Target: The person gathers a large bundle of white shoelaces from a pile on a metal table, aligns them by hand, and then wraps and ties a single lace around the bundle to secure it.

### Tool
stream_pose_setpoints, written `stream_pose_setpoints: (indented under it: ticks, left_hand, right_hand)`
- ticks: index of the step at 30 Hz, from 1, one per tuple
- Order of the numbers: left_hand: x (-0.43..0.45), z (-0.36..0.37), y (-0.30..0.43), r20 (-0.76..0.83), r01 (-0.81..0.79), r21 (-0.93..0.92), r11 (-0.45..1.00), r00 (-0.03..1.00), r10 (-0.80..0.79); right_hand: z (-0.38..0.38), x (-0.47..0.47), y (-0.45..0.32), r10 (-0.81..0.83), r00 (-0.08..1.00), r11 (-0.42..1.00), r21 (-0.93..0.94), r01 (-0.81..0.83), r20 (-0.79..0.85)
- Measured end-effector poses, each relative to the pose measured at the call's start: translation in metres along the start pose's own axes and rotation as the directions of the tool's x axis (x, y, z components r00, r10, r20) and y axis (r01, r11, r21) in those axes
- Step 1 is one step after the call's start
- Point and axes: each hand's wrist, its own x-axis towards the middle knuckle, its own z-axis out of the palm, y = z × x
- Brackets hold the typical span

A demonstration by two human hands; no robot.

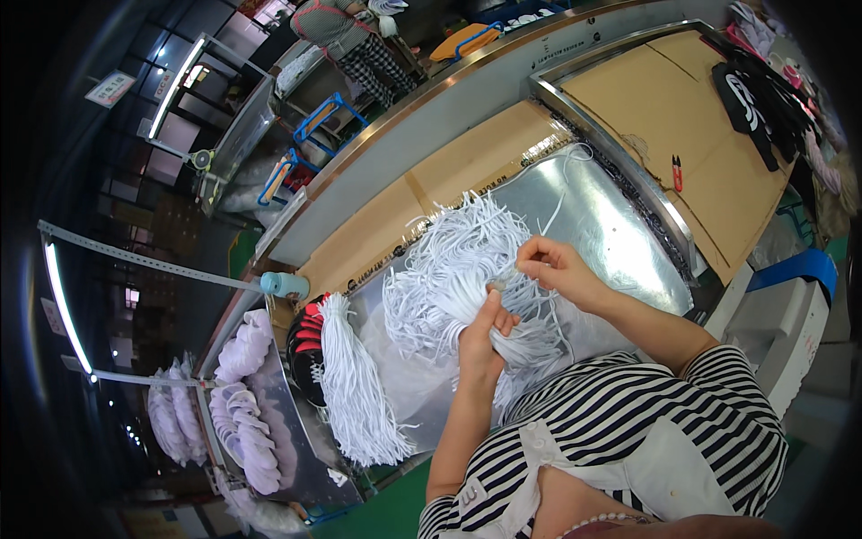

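My left hand (486, 329) grips a thick bundle of white laces (465, 296) around its middle, thumb on top. Just to the right of that thumb, my right hand (555, 269) has its thumb and fingertips pinched together near the bundle. Whatever thin item may be between those fingertips is too small to make out. Loose white laces (471, 229) spread in a tangled heap beyond and under the bundle, on a shiny metal tabletop (599, 215). Left of the heap lies another bundle of white laces (357, 384), gathered and tied at its far end.
Red-and-black items (308, 337) sit beside the tied bundle. A light-blue bottle (285, 286) stands at the table's left corner. Red-handled thread snips (677, 174) lie on cardboard (646, 87) at right, near black fabric pieces (754, 108). Beyond the partition (431, 135) a person (350, 47) stands.
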Motion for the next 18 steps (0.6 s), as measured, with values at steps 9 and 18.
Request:
stream_pose_setpoints:
  ticks: [9, 18]
  left_hand:
    - [0.0, 0.008, -0.002, -0.098, -0.099, 0.089, 0.991, 0.989, 0.108]
    - [0.002, 0.01, 0.0, -0.129, -0.161, 0.145, 0.976, 0.975, 0.18]
  right_hand:
    - [0.005, -0.003, 0.011, 0.012, 0.996, 0.996, 0.082, -0.019, 0.091]
    - [0.02, -0.008, 0.005, -0.266, 0.962, 0.946, -0.211, 0.247, -0.069]
